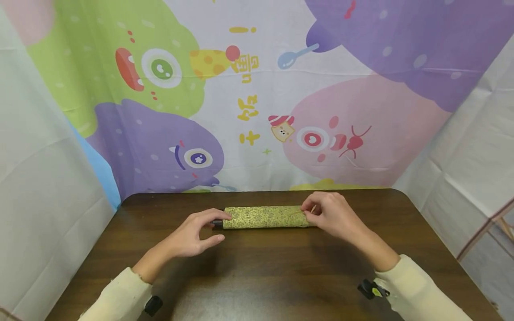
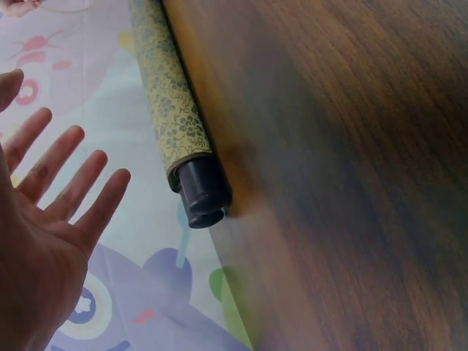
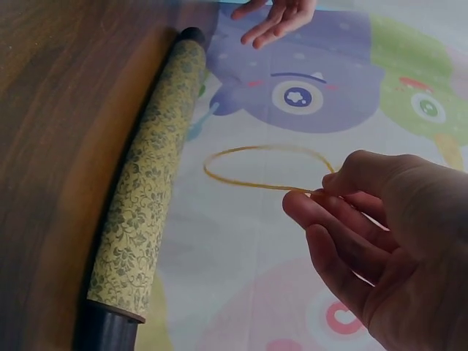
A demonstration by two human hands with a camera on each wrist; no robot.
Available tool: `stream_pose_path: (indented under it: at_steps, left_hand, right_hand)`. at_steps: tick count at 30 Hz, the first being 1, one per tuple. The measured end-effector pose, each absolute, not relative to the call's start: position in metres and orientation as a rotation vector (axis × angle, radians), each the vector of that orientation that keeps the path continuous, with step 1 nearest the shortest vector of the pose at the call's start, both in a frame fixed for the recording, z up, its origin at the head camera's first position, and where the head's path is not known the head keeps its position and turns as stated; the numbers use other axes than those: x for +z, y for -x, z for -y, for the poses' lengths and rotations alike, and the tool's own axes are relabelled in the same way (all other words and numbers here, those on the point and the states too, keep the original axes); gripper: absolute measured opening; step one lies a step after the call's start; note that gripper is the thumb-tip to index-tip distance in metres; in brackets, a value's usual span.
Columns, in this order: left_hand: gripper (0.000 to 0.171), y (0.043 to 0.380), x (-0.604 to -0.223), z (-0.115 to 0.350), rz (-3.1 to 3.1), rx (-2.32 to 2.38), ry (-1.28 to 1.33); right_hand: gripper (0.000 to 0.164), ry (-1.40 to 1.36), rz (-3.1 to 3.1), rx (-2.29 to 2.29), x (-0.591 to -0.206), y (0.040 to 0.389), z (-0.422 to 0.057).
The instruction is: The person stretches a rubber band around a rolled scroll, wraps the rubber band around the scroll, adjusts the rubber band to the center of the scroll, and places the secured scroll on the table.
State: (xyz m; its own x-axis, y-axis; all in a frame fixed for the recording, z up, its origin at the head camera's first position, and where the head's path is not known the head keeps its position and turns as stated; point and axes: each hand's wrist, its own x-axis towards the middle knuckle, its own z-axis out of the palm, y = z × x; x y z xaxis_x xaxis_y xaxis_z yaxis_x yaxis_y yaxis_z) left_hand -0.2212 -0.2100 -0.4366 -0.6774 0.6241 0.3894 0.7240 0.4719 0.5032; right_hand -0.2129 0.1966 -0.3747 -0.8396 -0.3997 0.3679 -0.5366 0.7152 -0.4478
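Observation:
A rolled scroll (image 1: 261, 217) covered in yellow-green floral cloth lies crosswise on the table. Dark knobs stick out at its ends; in the left wrist view the near knob (image 2: 203, 186) shows a paired, rounded tip. My right hand (image 1: 331, 213) pinches a thin yellow rubber band (image 3: 248, 183) between thumb and fingertips. The band hangs as an open loop, held apart from the scroll in the right wrist view. By the scroll's left end is my left hand (image 1: 196, 234), fingers spread and holding nothing; the left wrist view shows a gap between it and the scroll.
The dark wooden table (image 1: 257, 276) has rounded back corners. A cartoon-printed cloth (image 1: 249, 165) hangs right behind its back edge. Pale curtains (image 1: 453, 169) stand at both sides, with a thin frame (image 1: 478, 232) at the far right.

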Motion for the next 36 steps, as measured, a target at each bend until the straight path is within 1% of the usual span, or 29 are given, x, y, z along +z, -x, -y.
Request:
stream_pose_path:
  at_steps: [10, 17, 26, 33, 36]
  left_hand:
    - [0.043, 0.221, -0.435, 0.211, 2.553, -0.928, 1.185]
    - [0.042, 0.221, -0.435, 0.212, 2.551, -0.916, 1.197]
    - [0.042, 0.221, -0.435, 0.214, 2.548, -0.914, 1.202]
    - [0.042, 0.221, -0.433, 0.214, 2.551, -0.947, 1.189]
    - [0.042, 0.221, -0.433, 0.214, 2.546, -0.967, 1.186]
  right_hand:
    - [0.018, -0.908, 2.577, 0.670, -0.374, 0.214, -0.204]
    - [0.016, -0.955, 2.557, 0.644, -0.376, 0.218, -0.209]
    - [0.021, -1.062, 2.446, 0.587, -0.377, 0.224, -0.216]
    - [0.030, -1.106, 2.291, 0.579, -0.374, 0.227, -0.222]
    - [0.031, -1.105, 2.286, 0.589, -0.374, 0.227, -0.223]
